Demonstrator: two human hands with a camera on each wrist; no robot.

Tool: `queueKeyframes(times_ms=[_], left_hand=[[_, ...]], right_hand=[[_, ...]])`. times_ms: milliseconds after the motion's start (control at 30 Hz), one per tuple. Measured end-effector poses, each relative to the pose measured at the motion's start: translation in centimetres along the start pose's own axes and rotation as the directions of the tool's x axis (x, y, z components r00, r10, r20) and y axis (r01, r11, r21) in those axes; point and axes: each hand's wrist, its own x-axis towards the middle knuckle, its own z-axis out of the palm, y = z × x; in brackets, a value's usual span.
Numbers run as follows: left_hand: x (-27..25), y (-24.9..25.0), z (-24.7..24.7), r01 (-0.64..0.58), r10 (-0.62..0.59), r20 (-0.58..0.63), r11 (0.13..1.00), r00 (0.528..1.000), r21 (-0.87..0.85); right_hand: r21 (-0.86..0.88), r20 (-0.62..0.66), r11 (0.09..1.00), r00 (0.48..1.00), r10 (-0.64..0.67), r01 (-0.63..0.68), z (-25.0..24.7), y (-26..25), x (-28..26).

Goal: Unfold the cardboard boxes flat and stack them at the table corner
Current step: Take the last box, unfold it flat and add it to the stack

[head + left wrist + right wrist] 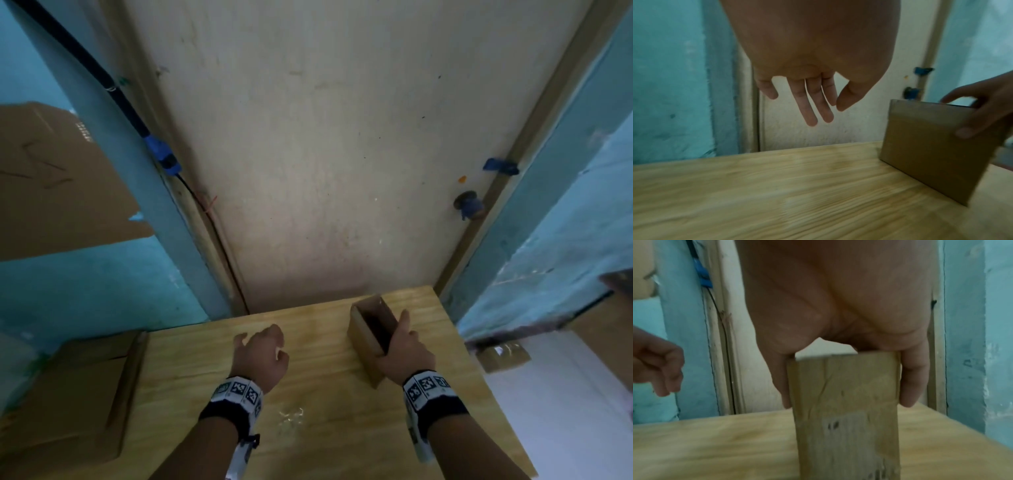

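A small brown cardboard box point(364, 337) stands upright with an open top on the wooden table point(318, 394), toward its far right corner. My right hand point(400, 349) grips it from above, thumb on one side and fingers on the other, as the right wrist view shows on the box point(844, 402). My left hand point(262, 353) hovers over the table to the left of the box, fingers relaxed and holding nothing; in the left wrist view its fingers point(812, 104) hang down, with the box point(925, 146) off to the right.
A flattened stack of cardboard point(72, 394) lies at the table's left edge. A cream door point(325, 137) with a dark knob point(467, 204) stands right behind the table. Teal walls flank it, and a large cardboard sheet point(58, 185) leans at left.
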Motion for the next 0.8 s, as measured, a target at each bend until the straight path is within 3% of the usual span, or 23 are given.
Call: queueKeyframes(times_ms=[100,167,200,267,333,367,400,533,667,800], left_hand=[[-0.5,0.8,0.3,-0.022,0.025,0.016,0.990,1.000,-0.140],[-0.6,1.0,0.2,0.023,-0.021,0.010,0.936,1.000,-0.351],[-0.6,0.9,0.0,0.076,-0.079,0.014,0.871,0.997,-0.485],[-0.6,1.0,-1.0,0.213,-0.207,0.107,0.607,0.973,-0.765],[-0.4,0.6,-2.3,0.284,-0.193,0.234,0.300,0.953,-0.910],[-0.4,0.3,-2.8,0.287,-0.136,0.262,0.221,0.956,-0.932],[-0.6,0.1,-3.5,0.274,-0.071,0.265,0.218,0.962,-0.937],[-1.5,-0.8,-4.8,0.152,0.026,0.174,0.379,0.984,-0.913],[-2.2,-1.8,-5.1,0.056,0.106,0.109,0.414,0.988,-0.909],[-3.3,-2.2,-5.9,-0.013,0.095,0.030,0.419,0.995,-0.908]], right_hand=[[0.046,0.019,0.999,0.999,-0.029,0.028,-0.2,0.1,0.7],[0.314,0.060,0.940,0.986,-0.157,0.131,-0.4,-0.1,0.8],[0.502,0.102,0.852,0.968,-0.229,0.149,-0.4,-0.3,0.7],[0.768,0.209,0.635,0.905,-0.372,0.084,-0.9,-1.1,-0.6],[0.810,0.265,0.581,0.835,-0.482,0.078,-1.0,-2.3,-1.4],[0.811,0.276,0.576,0.804,-0.526,0.099,-0.8,-2.8,-1.6],[0.808,0.285,0.578,0.780,-0.557,0.118,-0.6,-3.3,-1.6],[0.824,0.275,0.548,0.741,-0.612,0.147,0.0,-5.8,-2.1],[0.877,0.116,0.431,0.776,-0.620,0.214,0.2,-7.6,-2.6],[0.877,0.058,0.407,0.784,-0.618,0.256,0.0,-8.5,-2.9]])
